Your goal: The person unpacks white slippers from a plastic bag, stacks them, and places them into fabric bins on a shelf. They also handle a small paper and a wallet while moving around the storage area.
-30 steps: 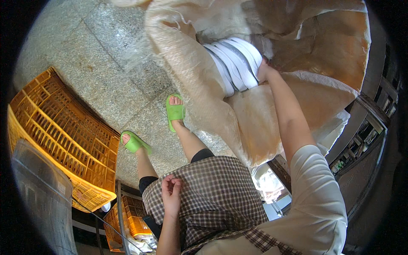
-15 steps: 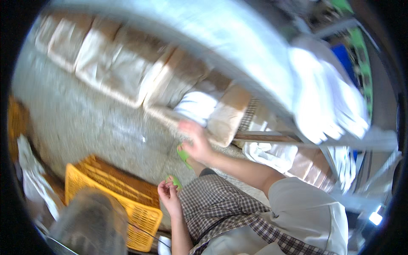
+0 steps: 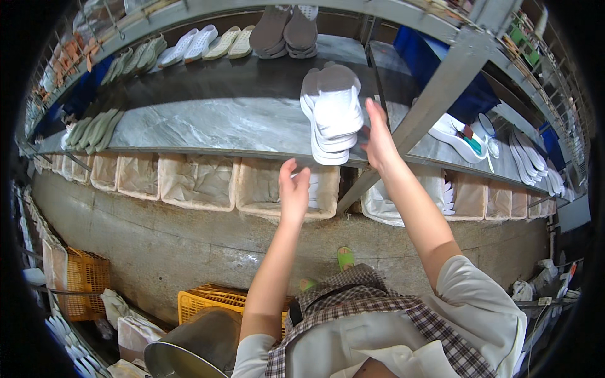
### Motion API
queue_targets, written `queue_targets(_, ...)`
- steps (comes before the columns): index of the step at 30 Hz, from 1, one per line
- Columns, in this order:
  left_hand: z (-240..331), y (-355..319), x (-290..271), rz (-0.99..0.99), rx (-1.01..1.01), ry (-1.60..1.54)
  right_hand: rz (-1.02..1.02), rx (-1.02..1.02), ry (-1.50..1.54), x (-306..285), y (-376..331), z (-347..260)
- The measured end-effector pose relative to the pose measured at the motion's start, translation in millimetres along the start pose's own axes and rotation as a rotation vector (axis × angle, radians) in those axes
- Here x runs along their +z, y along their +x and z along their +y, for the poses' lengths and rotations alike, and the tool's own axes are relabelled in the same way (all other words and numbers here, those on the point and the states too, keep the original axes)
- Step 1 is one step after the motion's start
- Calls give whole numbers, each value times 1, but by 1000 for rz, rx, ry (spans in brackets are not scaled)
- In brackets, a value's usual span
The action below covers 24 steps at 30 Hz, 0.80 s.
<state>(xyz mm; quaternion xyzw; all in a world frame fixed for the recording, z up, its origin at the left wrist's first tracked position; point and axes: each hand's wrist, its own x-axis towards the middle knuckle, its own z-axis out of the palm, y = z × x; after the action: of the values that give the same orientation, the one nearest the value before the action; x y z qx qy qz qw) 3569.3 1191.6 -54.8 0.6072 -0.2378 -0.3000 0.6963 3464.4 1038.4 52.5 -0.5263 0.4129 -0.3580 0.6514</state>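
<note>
1. White foam soles, a stack (image 3: 333, 116), resting on the grey marbled shelf (image 3: 208, 126) near its front edge, close beside a slanted metal upright (image 3: 435, 88).
2. Right hand (image 3: 379, 135): pressing against the right side of the stack, fingers extended upward along it, steadying or gripping its edge; how firm the hold is cannot be told.
3. Left hand (image 3: 294, 189): hovering below the shelf lip, fingers loosely spread, grasping nothing, just short of the stack's lower end.
4. Step judged in hand: placing or squaring the stack on the shelf, right hand doing the work, left hand coming up in support.
5. Next move, as a judgement: calling for both hands to meet on the stack, left supporting beneath or at the near side, keeping the layers aligned and clear of the upright.
6. Risk: loose soles sliding off the front edge.
7. Surroundings: further pairs of pale and green soles (image 3: 189, 45) lying toward the back of the shelf; cloth-lined bins (image 3: 196, 183) standing in a row beneath; yellow plastic crate (image 3: 214, 302) sitting on the stone floor.
</note>
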Motion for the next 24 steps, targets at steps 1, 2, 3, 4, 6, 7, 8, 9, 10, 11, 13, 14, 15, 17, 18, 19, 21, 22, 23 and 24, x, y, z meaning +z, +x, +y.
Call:
queue_targets(1, 5, 6, 9, -41, -85, -73, -2, 43, 45, 2, 8, -8)
queue_targets(2, 7, 12, 18, -71, -193, -146, -5, 84, 88, 5, 16, -16)
queue_targets(3, 8, 15, 29, -41, -255, -271, -104, 142, 131, 7, 22, -22)
queue_targets(4, 9, 19, 36, -42, -282, -314, -204, 204, 170, 10, 27, -27)
queue_targets(6, 11, 25, 43, -8, -348, -381, -322, 316, 209, 13, 32, -33)
queue_targets(7, 13, 27, 43, -35, -386, -417, -341, 362, 208, 12, 32, -34)
queue_targets(8, 14, 26, 43, -50, -421, -472, -365, 412, 196, 11, 30, -34)
queue_targets(9, 17, 25, 39, -86, -470, -522, -401, 400, 178, 7, 25, -32)
queue_targets(10, 20, 23, 36, -74, -540, -552, -385, 441, 169, 4, 21, -30)
queue_targets(11, 22, 16, 31, -114, -498, -626, -408, 460, 164, -2, 14, -27)
queue_targets(13, 25, 3, 25, -70, -380, -540, -490, 460, 253, -13, 0, -17)
queue_targets(14, 27, -4, 23, -24, -356, -489, -493, 481, 347, -18, -7, -10)
queue_targets(15, 29, -14, 18, -25, -350, -504, -546, 435, 437, -24, -14, -2)
queue_targets(17, 33, -29, 14, -39, -256, -530, -596, 359, 468, -34, -24, 12)
queue_targets(18, 36, -35, 12, -51, -214, -551, -604, 366, 487, -37, -27, 18)
queue_targets(19, 40, -38, 9, -16, -230, -509, -664, 327, 461, -41, -29, 24)
queue_targets(21, 46, -42, 4, -36, -132, -282, -703, 286, 425, -43, -32, 33)
queue_targets(22, 49, -43, 2, -49, -80, -174, -734, 258, 410, -42, -32, 36)
queue_targets(23, 51, -44, 0, -45, -74, -158, -722, 271, 479, -41, -33, 38)
queue_targets(24, 54, -45, -3, 20, -105, -198, -720, 273, 556, -39, -31, 38)
